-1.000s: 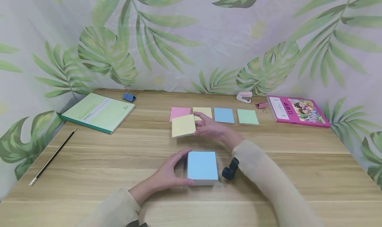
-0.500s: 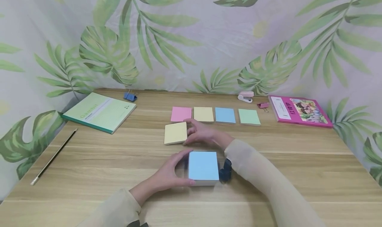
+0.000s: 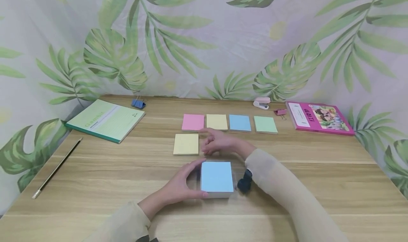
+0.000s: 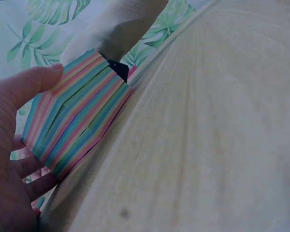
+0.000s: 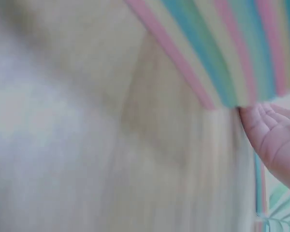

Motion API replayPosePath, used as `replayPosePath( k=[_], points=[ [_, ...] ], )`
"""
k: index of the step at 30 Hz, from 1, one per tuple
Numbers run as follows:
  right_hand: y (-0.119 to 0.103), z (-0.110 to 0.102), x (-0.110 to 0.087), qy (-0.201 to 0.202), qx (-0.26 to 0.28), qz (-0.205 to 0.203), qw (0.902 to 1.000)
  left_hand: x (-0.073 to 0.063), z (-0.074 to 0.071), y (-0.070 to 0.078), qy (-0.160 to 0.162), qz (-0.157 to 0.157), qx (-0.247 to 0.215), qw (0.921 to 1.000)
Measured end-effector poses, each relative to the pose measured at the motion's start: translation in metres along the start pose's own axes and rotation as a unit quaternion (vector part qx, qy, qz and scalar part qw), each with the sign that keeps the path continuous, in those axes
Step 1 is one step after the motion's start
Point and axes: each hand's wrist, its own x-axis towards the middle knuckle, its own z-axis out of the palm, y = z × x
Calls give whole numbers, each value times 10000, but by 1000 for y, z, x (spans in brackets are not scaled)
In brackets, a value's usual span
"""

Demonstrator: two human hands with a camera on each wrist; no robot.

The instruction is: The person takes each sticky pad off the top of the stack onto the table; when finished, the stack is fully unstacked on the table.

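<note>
A thick stack of sticky notes [image 3: 216,176] with a blue top stands near the middle of the table; the left wrist view shows its sides striped in pink, yellow, blue and green. My left hand [image 3: 176,187] grips it from the left, thumb at the near side and fingers round the far side. Beyond the stack lies a single yellow sticky note pad [image 3: 186,145], flat on the wood. Just to its right is my right hand [image 3: 221,143], index finger extended, the other fingers loosely bent, holding nothing. In the right wrist view that hand [image 5: 275,140] appears beyond the striped stack.
Behind, a row holds a pink pad [image 3: 193,122], another yellow pad [image 3: 217,122], a blue pad [image 3: 240,122] and a green pad [image 3: 265,124]. A notebook [image 3: 105,120] and pencil [image 3: 57,168] lie left. Stapler [image 3: 261,103], binder clip [image 3: 280,112] and pink book [image 3: 320,118] sit right.
My right hand has set the yellow pad down flat in front of the pink one, let go of it and drawn slightly right. The left hand has stayed on the stack.
</note>
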Motion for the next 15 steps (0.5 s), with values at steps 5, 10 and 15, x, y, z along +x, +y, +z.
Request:
replayPosePath(
  k=[5, 10, 15],
  points=[
    [-9, -8, -28, 191, -210, -431, 9987, 0, 1, 1, -15, 53, -98, 9999],
    [-14, -9, -63, 263, -61, -995, 9947, 0, 1, 1, 35, -2, -114, 9999],
    [-10, -1, -94, 63, 151, -1447, 9893, 1, 1, 0, 57, 69, -85, 9999]
  ],
)
